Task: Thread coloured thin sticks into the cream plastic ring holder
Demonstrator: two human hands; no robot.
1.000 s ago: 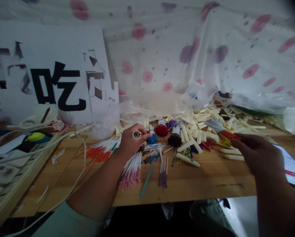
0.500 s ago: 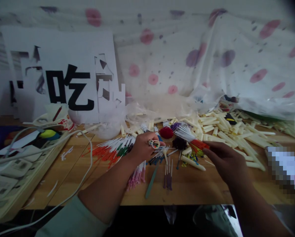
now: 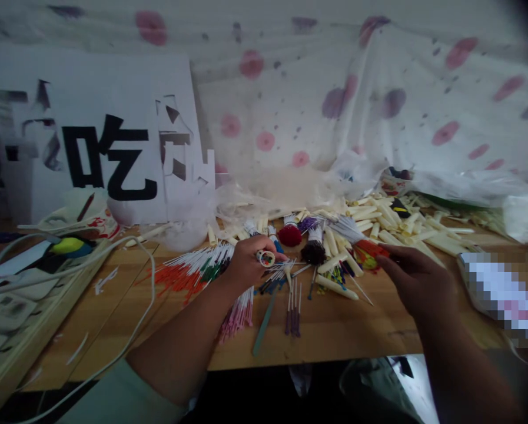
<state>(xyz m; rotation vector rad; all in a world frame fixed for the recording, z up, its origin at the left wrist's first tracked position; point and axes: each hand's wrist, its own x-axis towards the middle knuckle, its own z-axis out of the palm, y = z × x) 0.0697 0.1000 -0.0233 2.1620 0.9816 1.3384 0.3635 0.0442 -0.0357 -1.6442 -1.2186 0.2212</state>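
Note:
My left hand (image 3: 249,263) is closed around a cream tube (image 3: 266,259); small coloured bits show in its round open end. In my right hand (image 3: 416,280), closed fingers grip a bundle of thin white sticks with orange-red tips (image 3: 369,247), the white ends pointing up and left. Left of that bundle lie a dark maroon-tipped bundle (image 3: 313,252) and a red-tipped bundle (image 3: 290,234). Orange-tipped sticks (image 3: 179,275) spread out left of my left hand, with pink-tipped sticks (image 3: 238,318) below it. Several purple-tipped sticks (image 3: 293,315) lie in front.
Cream tubes (image 3: 405,221) are heaped at the back right. A flat green tool (image 3: 264,327) lies near the table's front edge. On the left are a power strip (image 3: 47,341), a looping white cable (image 3: 151,294) and a board with a black character (image 3: 131,159). A pixelated object (image 3: 502,288) lies right.
My right hand and its orange-tipped bundle have moved right, away from the dark maroon bundle, showing more of it. The view has turned slightly right. My left hand keeps holding the tube.

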